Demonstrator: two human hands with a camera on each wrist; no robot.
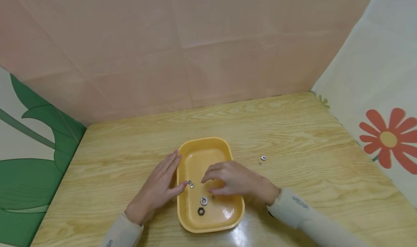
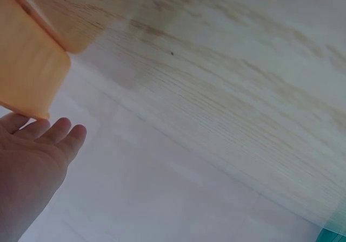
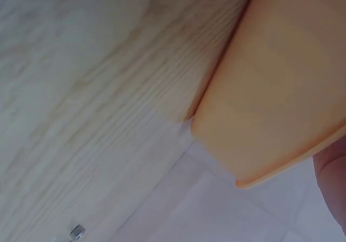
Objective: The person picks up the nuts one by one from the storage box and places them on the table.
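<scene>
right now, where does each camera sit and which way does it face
Head: on the head, facing forward and down at the yellow tray on the wooden table; left hand, right hand and both sleeves show.
Left wrist: on that wrist, facing the tray's outer side and the pinkish backdrop, apparently upside down; part of that hand shows lower left.
Right wrist: on that wrist, facing the tray's opposite outer side, also apparently upside down; a bit of hand shows at the right edge.
Shared by both wrist views: tray, table, backdrop.

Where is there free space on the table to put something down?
Bare table lies between the tray and the back wall, and between the left hand and the green leaves. Crowded: around the tray's middle, with metal parts and the right hand.
</scene>
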